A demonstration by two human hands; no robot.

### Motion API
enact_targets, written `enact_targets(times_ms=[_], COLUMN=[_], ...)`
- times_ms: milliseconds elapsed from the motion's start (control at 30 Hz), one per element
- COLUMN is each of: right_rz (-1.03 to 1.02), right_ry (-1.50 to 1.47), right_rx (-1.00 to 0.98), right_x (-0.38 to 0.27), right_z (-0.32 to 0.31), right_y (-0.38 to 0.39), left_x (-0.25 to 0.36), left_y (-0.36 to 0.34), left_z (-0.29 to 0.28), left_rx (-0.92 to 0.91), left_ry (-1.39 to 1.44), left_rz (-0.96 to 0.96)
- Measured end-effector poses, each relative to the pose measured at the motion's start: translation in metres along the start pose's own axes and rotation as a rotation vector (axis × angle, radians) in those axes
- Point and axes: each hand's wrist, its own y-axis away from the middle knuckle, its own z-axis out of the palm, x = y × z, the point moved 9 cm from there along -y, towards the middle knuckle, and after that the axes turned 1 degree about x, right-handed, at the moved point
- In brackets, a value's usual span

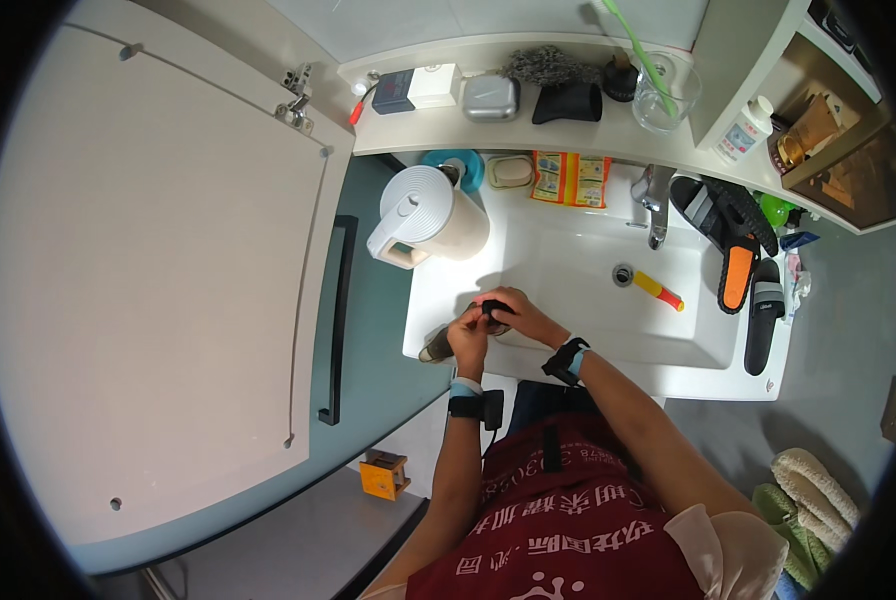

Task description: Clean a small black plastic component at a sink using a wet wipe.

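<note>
My left hand (468, 338) and my right hand (521, 312) meet over the left front part of the white sink (568, 350). Between their fingers is a small black thing (497, 311), mostly covered, so its kind does not show. Both hands are closed on it. A bit of pink shows by the fingertips. Beside my left wrist, on the sink's left rim, lies a grey-brown rounded thing (436, 346) partly hidden by the hand. Each wrist wears a black strap over a light blue band.
A white electric kettle (433, 215), soap dish (510, 172) and orange-yellow packet (570, 180) stand behind the basin. A red-yellow stick (658, 291) lies near the drain. Slippers (764, 320) rest on the right rim, beside the faucet (654, 205). An open cabinet door (168, 280) fills the left.
</note>
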Motion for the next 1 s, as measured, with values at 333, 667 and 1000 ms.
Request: enact_targets(times_ms=[333,667,1000], right_rz=[0.008,0.172,0.199], right_ry=[0.019,-0.131,0.227], right_rx=[-0.099,0.211,0.427], right_x=[-0.01,0.009,0.02], right_z=[-0.001,-0.028,-0.031], right_y=[0.012,0.025,0.034], left_x=[-0.007,0.038,0.005], left_y=[-0.001,-0.001,-0.005], left_z=[-0.015,0.009,0.007], left_rx=[0.076,-0.006,-0.116], left_ry=[-0.068,-0.314,-0.075], left_rz=[-0.076,0.071,-0.17])
